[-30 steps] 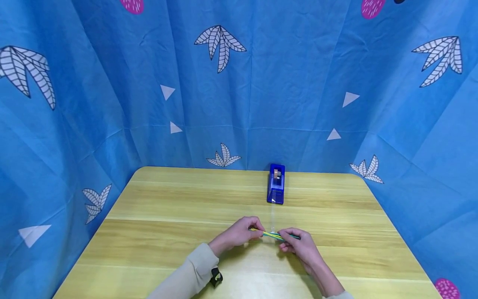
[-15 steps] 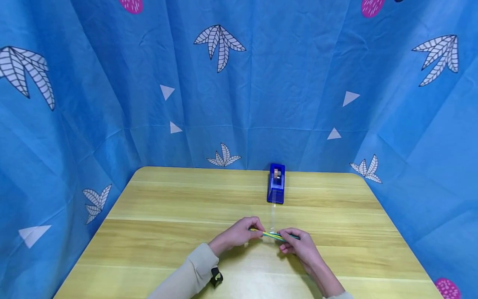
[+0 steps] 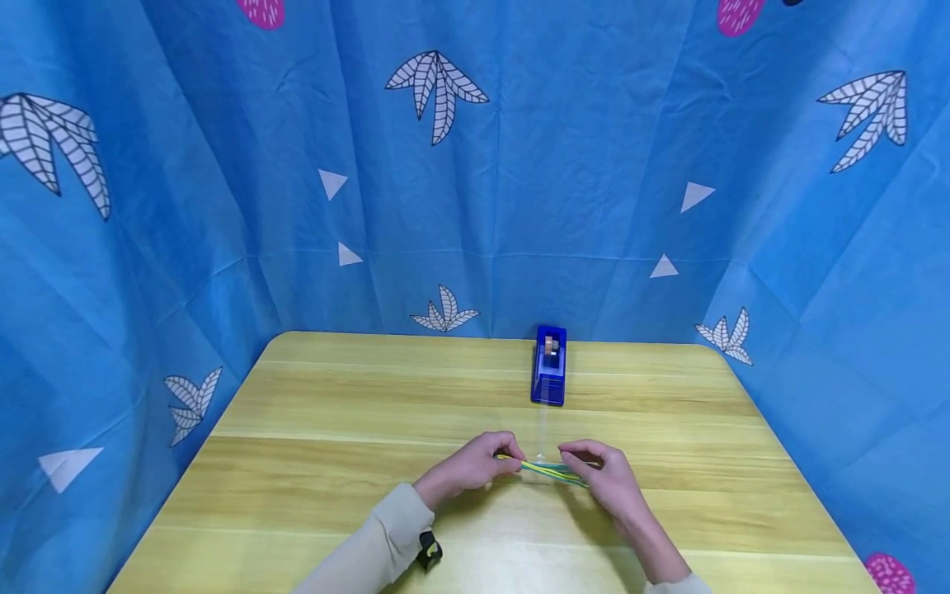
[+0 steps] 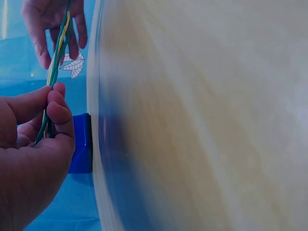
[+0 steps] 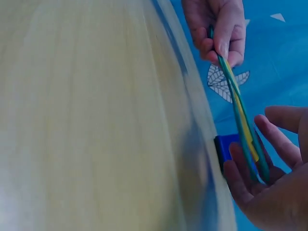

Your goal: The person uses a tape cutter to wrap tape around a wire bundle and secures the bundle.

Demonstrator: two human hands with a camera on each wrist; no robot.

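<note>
1. The left hand (image 3: 473,464) is closed by thumb and fingers on a bundle of green and yellow wires (image 3: 547,471), pinching it close to its left end; a short piece shows behind the fingertips.
2. The right hand (image 3: 610,480) is at the other end of this bundle, with its fingers spread apart and not clamped; in the right wrist view the wire ends lie among these fingers, but I cannot tell how much they touch.
3. The bundle itself is between the two hands, above the desk (image 3: 356,478), almost horizontal and a little lower to the right in the head view. Its wires lie close together at the left hand and stand somewhat apart toward the right hand.
4. A clear tape strip (image 3: 543,425) goes from the bundle to the dispenser; its near end is at the middle of the wires, and whether it sticks to them I cannot see well.
5. The blue tape dispenser (image 3: 550,375) stands at the far edge of the desk, beyond the hands.
6. Around the desk hangs a blue curtain (image 3: 557,206), printed with white leaves, pale triangles and pink shapes.
7. A beige sleeve (image 3: 378,536) covers the left forearm.
</note>
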